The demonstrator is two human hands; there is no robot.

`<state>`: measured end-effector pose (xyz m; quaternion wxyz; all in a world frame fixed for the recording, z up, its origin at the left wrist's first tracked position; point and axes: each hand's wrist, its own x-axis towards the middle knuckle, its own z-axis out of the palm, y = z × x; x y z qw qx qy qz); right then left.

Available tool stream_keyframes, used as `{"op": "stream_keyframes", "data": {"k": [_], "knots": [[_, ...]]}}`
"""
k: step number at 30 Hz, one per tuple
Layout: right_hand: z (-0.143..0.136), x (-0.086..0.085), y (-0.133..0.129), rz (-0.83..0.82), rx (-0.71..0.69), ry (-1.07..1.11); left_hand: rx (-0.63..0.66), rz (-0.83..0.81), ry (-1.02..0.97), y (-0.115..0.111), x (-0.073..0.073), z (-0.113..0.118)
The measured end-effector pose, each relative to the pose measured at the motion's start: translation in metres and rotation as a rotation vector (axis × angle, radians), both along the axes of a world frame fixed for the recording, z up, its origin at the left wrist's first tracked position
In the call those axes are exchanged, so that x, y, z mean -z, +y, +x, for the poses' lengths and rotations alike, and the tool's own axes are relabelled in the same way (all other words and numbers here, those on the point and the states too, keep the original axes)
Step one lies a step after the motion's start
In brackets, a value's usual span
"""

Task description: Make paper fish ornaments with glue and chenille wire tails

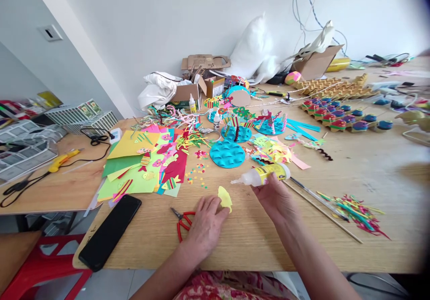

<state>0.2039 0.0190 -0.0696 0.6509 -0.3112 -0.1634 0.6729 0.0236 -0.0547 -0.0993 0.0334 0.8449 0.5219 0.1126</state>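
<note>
My right hand [275, 197] is closed around a glue bottle [264, 174] with a yellow label, tipped onto its side so that its nozzle points left. A small pale yellow paper cutout [225, 198] lies at the tabletop, held at its lower left edge by the thumb and fingers of my left hand [208, 221]. Partly hidden behind that hand are red-handled pliers [183, 221]. Just beyond the bottle sits a round blue textured disc [227, 153]. Scattered paper dots [198, 174] lie left of it.
A black phone [110, 233] rests at the front left, near coloured paper sheets [134, 156] and fish cutouts. Right of my right hand are a thin wooden stick [329, 215], a brush-like tool [319, 199] and paper shreds [359, 215]. Painted egg-carton pieces [346, 114] stand farther back.
</note>
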Motion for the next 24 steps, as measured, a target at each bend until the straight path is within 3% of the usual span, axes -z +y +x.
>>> {"op": "stream_keyframes", "data": {"k": [8, 12, 18, 24], "knots": [[0.005, -0.003, -0.003, -0.075, -0.085, 0.095, 0.009, -0.001, -0.008, 0.002, 0.001, -0.001], [0.004, 0.000, -0.005, -0.095, -0.092, 0.120, 0.010, 0.014, -0.060, -0.002, -0.006, -0.005], [0.000, -0.001, -0.013, -0.204, -0.081, 0.273, -0.023, -0.108, -0.494, -0.004, -0.025, 0.001], [-0.004, -0.001, -0.024, -0.218, -0.058, 0.335, -0.099, -0.261, -0.920, 0.012, -0.023, 0.024]]}}
